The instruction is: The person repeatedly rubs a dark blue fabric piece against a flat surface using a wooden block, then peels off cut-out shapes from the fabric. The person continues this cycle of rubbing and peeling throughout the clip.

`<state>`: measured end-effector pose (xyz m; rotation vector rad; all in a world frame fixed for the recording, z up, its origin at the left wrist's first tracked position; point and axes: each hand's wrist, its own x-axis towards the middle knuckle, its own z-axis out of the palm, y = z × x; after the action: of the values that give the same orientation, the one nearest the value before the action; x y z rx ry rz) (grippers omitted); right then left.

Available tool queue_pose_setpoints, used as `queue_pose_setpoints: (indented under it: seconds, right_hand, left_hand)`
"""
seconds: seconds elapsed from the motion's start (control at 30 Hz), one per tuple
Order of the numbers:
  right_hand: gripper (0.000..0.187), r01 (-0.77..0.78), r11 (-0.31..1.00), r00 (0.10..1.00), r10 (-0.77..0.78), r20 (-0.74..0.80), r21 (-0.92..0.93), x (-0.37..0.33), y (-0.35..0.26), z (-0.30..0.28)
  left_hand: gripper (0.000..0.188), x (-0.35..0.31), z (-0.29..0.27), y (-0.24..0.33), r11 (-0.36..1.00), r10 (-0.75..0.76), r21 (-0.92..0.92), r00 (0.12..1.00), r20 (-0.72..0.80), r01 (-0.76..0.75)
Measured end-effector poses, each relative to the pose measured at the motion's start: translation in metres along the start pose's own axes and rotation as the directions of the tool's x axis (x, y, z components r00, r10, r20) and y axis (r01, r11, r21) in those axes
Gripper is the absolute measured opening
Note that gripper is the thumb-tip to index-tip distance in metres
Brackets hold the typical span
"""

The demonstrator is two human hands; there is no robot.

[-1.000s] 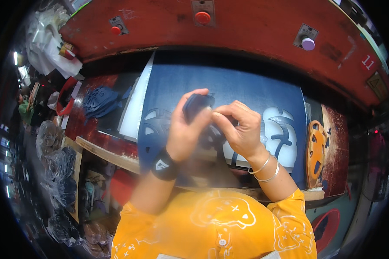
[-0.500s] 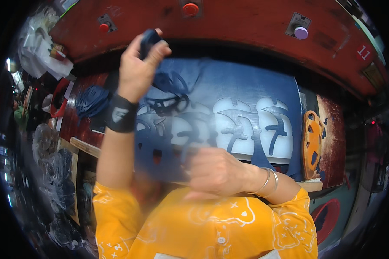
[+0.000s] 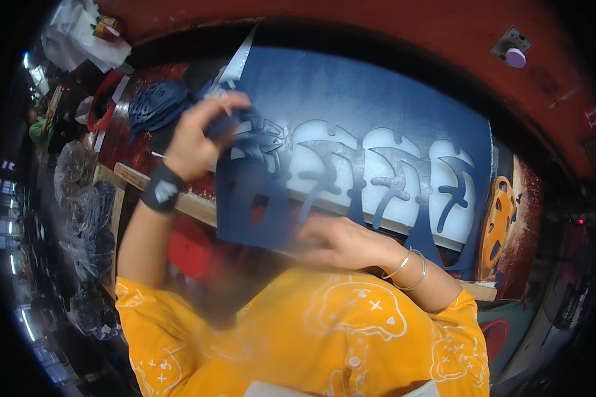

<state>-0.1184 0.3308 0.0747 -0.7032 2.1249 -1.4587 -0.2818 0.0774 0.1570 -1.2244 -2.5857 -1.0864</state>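
Observation:
A dark blue sheet [image 3: 298, 69] with a row of cut-out shapes lies before me, pale board showing through the openings. Over its left edge, my left hand [image 3: 198, 139], with a black wristband, is curled round something dark blue; blur hides what it is. A loose dark blue cut piece [image 3: 261, 142] with slots rests beside those fingers. My right hand [image 3: 344, 243], wearing thin bangles, is at the sheet's front edge. Its fingertips are smeared by motion, so whether they grip the edge cannot be told.
Several blue cut pieces [image 3: 155, 106] are piled at the left. An orange cutting die [image 3: 498, 221] lies on the right of the worn table. Behind stands a red machine beam [image 3: 437, 40] with a purple knob [image 3: 515, 58]. Clear plastic bags [image 3: 86, 205] hang at far left.
My left hand has come down and nearer from above the sheet's far left. My right hand has shifted slightly right and up. The view has turned, so the sheet appears further right.

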Motion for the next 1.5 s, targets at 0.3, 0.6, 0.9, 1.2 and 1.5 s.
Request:
queue_pose_setpoints:
  seconds: [0.3, 0.6, 0.9, 1.2, 1.5]
  right_hand:
    - [0.021, -0.139, 0.777, 0.986, 0.168, 0.011, 0.614, 0.057, 0.02, 0.031]
    - [0.012, -0.067, 0.836, 0.873, 0.313, -0.373, 0.545, 0.049, 0.007, 0.059]
    - [0.007, -0.494, 0.849, 0.548, 0.139, -0.825, -0.186, 0.057, -0.015, 0.099]
    - [0.03, -0.462, 0.77, 0.584, -0.109, -0.804, -0.44, 0.062, -0.131, 0.044]
    - [0.05, -0.371, 0.848, 0.545, -0.132, -0.828, -0.379, 0.153, -0.088, 0.033]
  left_hand:
    - [0.081, -0.091, 0.04, 0.011, 0.946, 0.227, 0.08, 0.817, 0.53, -0.314]
    - [0.067, -0.07, 0.022, -0.019, 0.93, 0.312, -0.088, 0.642, 0.701, -0.356]
    - [0.051, 0.038, -0.062, -0.069, 0.513, -0.18, -0.815, 0.962, 0.204, 0.269]
    - [0.063, 0.005, -0.023, -0.054, 0.326, -0.109, -0.926, 0.981, 0.162, 0.189]
    - [0.052, -0.019, 0.0, -0.044, 0.334, -0.048, -0.93, 0.988, 0.144, 0.152]
